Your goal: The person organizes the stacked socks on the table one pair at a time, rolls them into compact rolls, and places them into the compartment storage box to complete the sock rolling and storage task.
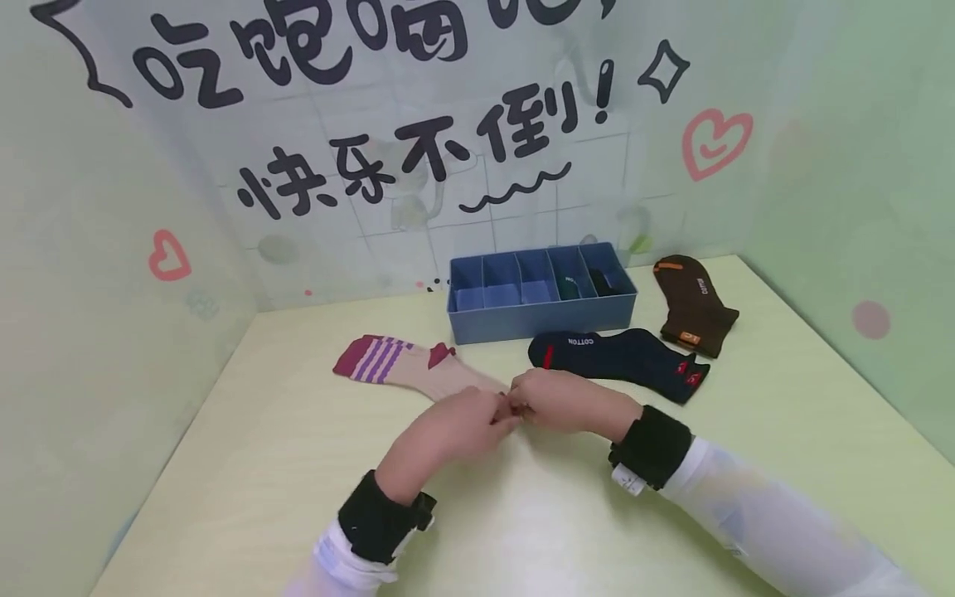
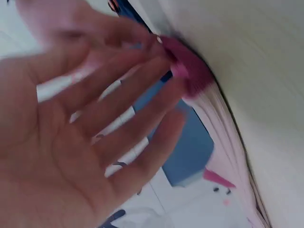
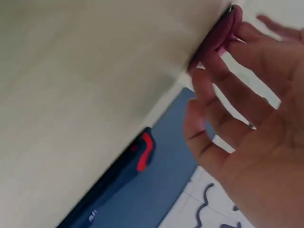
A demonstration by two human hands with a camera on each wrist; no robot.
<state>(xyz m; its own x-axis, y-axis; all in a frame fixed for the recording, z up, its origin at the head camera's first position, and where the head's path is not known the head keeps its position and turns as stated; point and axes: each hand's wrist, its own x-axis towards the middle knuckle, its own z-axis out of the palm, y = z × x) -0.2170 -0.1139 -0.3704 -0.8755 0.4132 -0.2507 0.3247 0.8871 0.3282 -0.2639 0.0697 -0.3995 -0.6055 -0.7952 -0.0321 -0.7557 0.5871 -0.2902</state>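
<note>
A pale pink sock (image 1: 412, 366) with purple stripes, a burgundy toe and a burgundy heel lies on the table, its cuff end toward the hands. My left hand (image 1: 464, 424) pinches the burgundy cuff (image 2: 192, 71) near its fingertips, the other fingers extended in the left wrist view. From the other side, my right hand (image 1: 570, 400) pinches the same cuff, its remaining fingers loosely bent in the right wrist view. Both hands meet at the cuff and hide much of it in the head view. Beyond the right hand lies a navy sock (image 1: 619, 355) with red marks.
A blue divided box (image 1: 540, 320) stands at the back by the wall, with dark items in its two right compartments. To its right lies a brown sock (image 1: 694, 303) with orange marks. Printed sheeting (image 1: 403, 249) surrounds the table (image 1: 246, 464).
</note>
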